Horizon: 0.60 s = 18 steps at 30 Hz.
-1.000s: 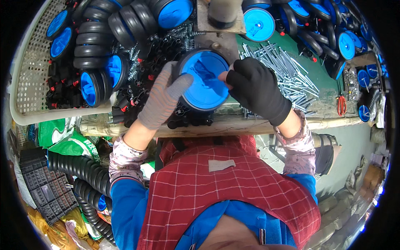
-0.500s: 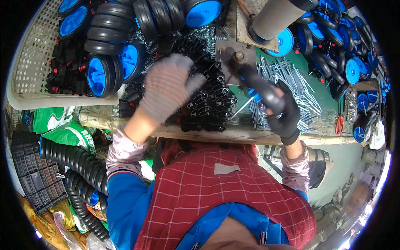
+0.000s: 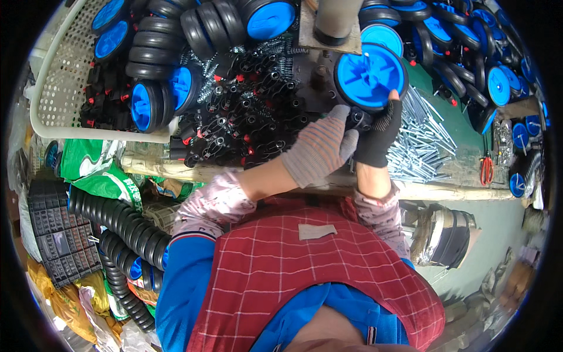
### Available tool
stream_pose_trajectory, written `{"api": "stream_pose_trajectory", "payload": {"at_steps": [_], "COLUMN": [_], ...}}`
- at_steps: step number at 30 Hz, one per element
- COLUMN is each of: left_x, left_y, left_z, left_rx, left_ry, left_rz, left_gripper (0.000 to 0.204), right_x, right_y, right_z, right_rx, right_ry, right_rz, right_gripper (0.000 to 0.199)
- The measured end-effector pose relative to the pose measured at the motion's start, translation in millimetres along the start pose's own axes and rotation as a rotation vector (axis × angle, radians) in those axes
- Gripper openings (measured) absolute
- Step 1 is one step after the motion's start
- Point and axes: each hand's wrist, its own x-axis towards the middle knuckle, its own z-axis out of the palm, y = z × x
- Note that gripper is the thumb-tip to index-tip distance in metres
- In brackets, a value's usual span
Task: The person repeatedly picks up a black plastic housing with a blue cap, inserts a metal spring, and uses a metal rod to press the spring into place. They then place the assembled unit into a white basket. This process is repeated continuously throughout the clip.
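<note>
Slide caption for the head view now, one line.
A black-gloved right hand holds a blue-hubbed wheel near loose silvery rods, the striped-gloved left hand close by.

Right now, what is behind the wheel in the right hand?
Beyond the held wheel, part of another blue wheel shows; its near portion, and anything else directly behind, is covered.

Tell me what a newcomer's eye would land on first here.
Probably the bright blue wheel with its black tyre, held up by the black-gloved right hand just above the picture's middle, with the striped-gloved left hand close below it. Next, the heap of silver rods on the green bench top to the right, and the red checked apron filling the lower middle.
</note>
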Motion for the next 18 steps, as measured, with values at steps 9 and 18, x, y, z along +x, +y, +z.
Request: {"api": "stream_pose_trajectory", "payload": {"at_steps": [9,18], "left_x": [52.5,80.8], "left_y": [-39.2,-63.6], "left_z": [-30.7,-26.2], "left_rx": [-0.654,-0.906], "left_ry": [-0.058,-0.125], "left_rz": [-0.371,-0.704], "left_gripper": [0.042,0.042], "right_x": [22.4,8.4], "right_y": [2.8,6.1], "right_z": [-18.3,-15.8], "right_rx": [-0.421,-0.84], "right_ry": [0.084,0.029], "right_rz": [-0.317,-0.394], "right_gripper": [0.038,0.046]}}
